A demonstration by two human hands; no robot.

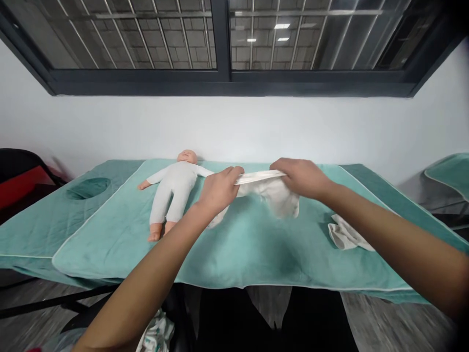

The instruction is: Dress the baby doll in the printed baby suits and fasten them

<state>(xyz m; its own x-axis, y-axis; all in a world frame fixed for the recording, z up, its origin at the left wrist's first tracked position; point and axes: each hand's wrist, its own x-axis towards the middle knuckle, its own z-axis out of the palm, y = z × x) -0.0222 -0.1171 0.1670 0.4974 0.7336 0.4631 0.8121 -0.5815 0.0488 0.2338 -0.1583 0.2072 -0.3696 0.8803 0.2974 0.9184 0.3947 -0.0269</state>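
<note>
Between my two hands a small white garment [282, 198] is held up, its top band pulled straight and the rest hanging loose above the table. My left hand [222, 188] is closed on one end of the band. The other end is gripped by my right hand [303, 177]. A baby doll [175, 178] in a white outfit lies on its back to the left of my left hand. Its feet are bare, and my left forearm partly covers one of them. The exact kind of garment is hard to make out, as its lower part is blurred.
A green cover [242, 264] lies over the massage table, which has a face hole [88, 188] at its left end. A crumpled white cloth [348, 233] rests at the right, partly behind my right forearm. Beyond are a white wall [234, 127] and a barred window.
</note>
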